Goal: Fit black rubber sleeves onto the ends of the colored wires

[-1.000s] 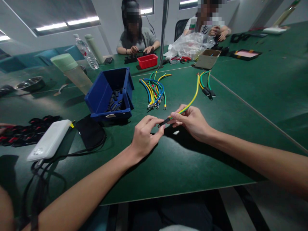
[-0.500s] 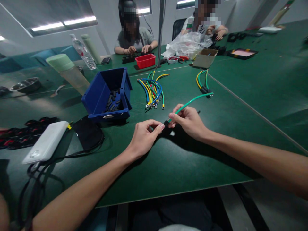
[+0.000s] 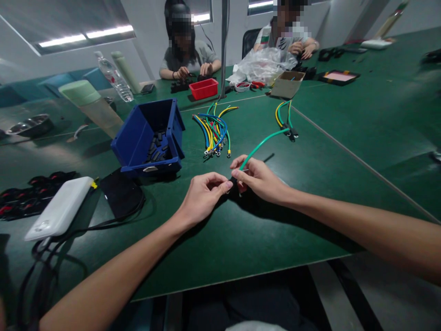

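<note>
My right hand (image 3: 263, 181) pinches a green wire (image 3: 257, 148) near its lower end. From those fingers the wire curves up and to the right, its far tip close to the finished-looking wires on the table. A short black sleeve (image 3: 234, 180) sits at the wire's lower end, gripped between the thumb and fingers of my left hand (image 3: 203, 195). The fingertips of both hands nearly meet and partly hide the sleeve. Beyond them lies a pile of yellow, blue and green wires (image 3: 225, 133) with ring terminals. Right of it rest several wires with black sleeves (image 3: 291, 120).
Left of the pile stands a blue bin (image 3: 120, 149) holding black sleeves. A white power bank (image 3: 60, 207) and a black pouch (image 3: 122, 195) with cords lie nearer me. Two people sit across the table, behind a red tray (image 3: 204, 89), a cardboard box (image 3: 287, 85) and a metal pole (image 3: 223, 50).
The green wire bends more, and its free end has shifted left in the view. Both hands keep their pinch on the sleeve and wire. The whole view has shifted slightly.
</note>
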`<act>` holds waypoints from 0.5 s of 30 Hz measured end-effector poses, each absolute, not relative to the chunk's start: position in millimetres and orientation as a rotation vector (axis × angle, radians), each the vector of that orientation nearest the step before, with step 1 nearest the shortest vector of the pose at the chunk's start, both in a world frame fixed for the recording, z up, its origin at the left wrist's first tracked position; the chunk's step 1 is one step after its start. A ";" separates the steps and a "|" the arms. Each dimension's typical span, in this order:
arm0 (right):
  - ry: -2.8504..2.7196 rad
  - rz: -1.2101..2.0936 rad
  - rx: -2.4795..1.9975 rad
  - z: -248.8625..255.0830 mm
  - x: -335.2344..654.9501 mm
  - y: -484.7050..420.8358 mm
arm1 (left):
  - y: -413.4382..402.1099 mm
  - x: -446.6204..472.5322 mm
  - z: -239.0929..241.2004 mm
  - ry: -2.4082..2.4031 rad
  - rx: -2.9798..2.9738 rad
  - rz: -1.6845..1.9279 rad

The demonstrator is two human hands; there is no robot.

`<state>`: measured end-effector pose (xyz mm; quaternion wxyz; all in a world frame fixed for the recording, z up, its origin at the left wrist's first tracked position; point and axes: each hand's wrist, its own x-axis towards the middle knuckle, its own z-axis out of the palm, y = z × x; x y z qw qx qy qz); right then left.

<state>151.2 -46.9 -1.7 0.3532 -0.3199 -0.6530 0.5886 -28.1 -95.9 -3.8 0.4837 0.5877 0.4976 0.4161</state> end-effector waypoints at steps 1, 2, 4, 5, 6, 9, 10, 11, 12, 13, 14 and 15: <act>-1.688 1.522 -0.839 -1.3 151.0 -47.0 | -96.0 -28.4 -3.3 1.206 1.439 0.999; -1.686 1.519 -0.852 -1.2 150.8 -47.1 | -96.1 -28.7 -2.8 1.200 1.448 0.983; -1.681 1.502 -0.867 -2.0 150.9 -47.6 | -96.2 -29.5 -1.6 1.195 1.468 0.956; -1.680 1.495 -0.871 -2.9 151.2 -48.1 | -96.2 -30.0 -0.9 1.197 1.480 0.945; -1.683 1.485 -0.875 -4.0 151.5 -48.9 | -96.1 -30.5 -0.4 1.202 1.495 0.936; -1.768 1.433 -0.862 -6.5 152.1 -53.4 | -95.5 -32.1 1.1 1.231 1.561 0.914; -1.833 1.405 -0.851 -6.4 152.1 -55.5 | -95.2 -32.6 1.5 1.238 1.584 0.907; -1.907 1.371 -0.844 -5.9 151.9 -57.5 | -94.9 -32.9 1.8 1.239 1.605 0.897; -1.977 1.335 -0.841 -5.0 151.6 -59.4 | -94.7 -33.1 2.2 1.235 1.623 0.885; -2.033 1.302 -0.842 -4.0 151.3 -61.0 | -94.5 -33.2 2.6 1.229 1.634 0.872; -2.066 1.275 -0.844 -3.0 151.0 -62.0 | -94.3 -33.3 2.9 1.225 1.637 0.865; -2.075 1.255 -0.839 -2.3 150.8 -62.5 | -94.2 -33.4 3.1 1.223 1.635 0.862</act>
